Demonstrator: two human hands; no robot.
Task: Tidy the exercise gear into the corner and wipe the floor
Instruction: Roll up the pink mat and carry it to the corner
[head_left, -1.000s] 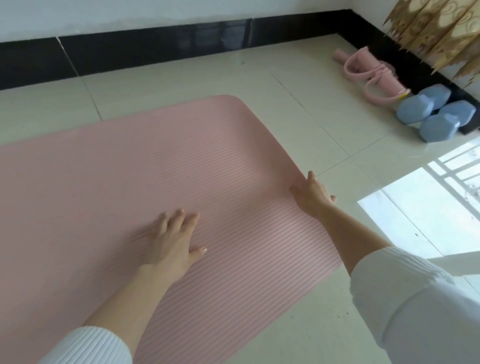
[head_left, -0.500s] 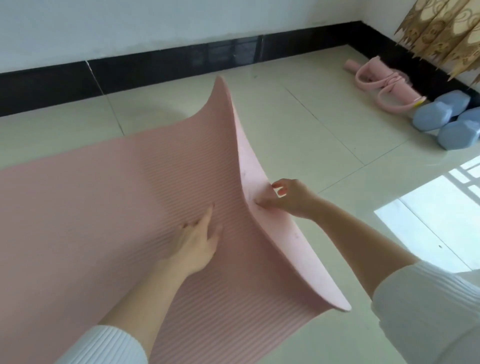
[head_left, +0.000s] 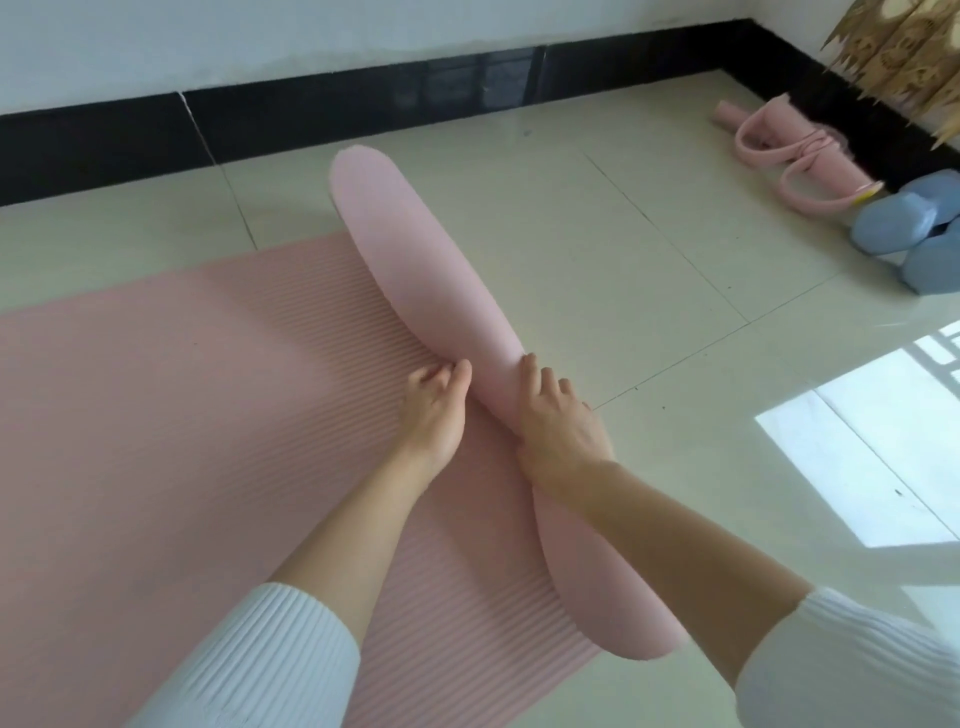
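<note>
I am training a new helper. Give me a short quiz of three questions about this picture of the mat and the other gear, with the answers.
1. True or false: the pink mat is fully rolled up.
2. Where do the blue dumbbells lie? A: on the mat. B: on the bare floor. C: on a chair.
3. How many hands touch the mat's rolled part?
Key: 1 false, only one end is rolled. 2 B. 3 two: the left hand and the right hand.

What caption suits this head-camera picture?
Left hand and right hand grip the rolled end of a ribbed pink foam mat.
</note>
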